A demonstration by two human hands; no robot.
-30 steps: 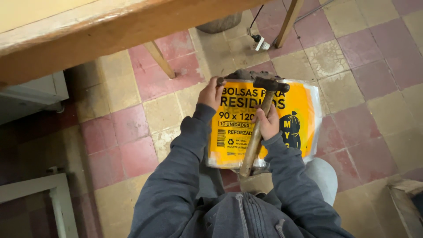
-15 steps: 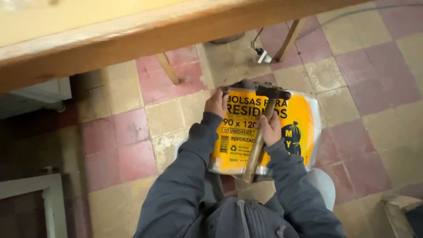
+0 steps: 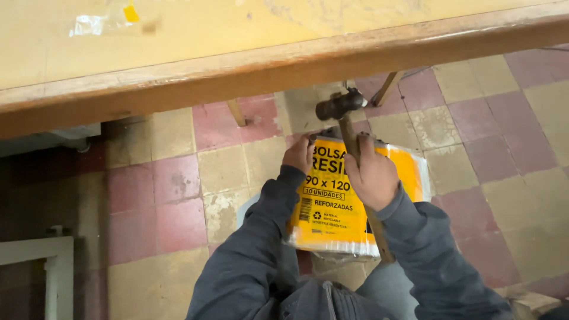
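A yellow plastic pack of refuse bags [image 3: 332,207] lies across my lap, wrapped in clear film. My left hand [image 3: 299,155] grips its upper left edge. My right hand [image 3: 372,175] is closed around the wooden handle of a hammer [image 3: 349,133], and also rests on the pack's top edge. The hammer's dark metal head points up toward the table edge, and its handle runs down behind my right wrist. Both arms wear grey sleeves.
A yellow-topped wooden table [image 3: 249,71] with a worn brown edge spans the top of the view, just above the hammer head. Below is a floor of red and cream tiles [image 3: 178,189]. Wooden legs [image 3: 237,112] stand under the table. A white frame [image 3: 53,261] sits at lower left.
I have lifted the hammer and the pack upward toward the table edge. The hammer head has risen clear above the pack, and the view has tilted up to show more tabletop.
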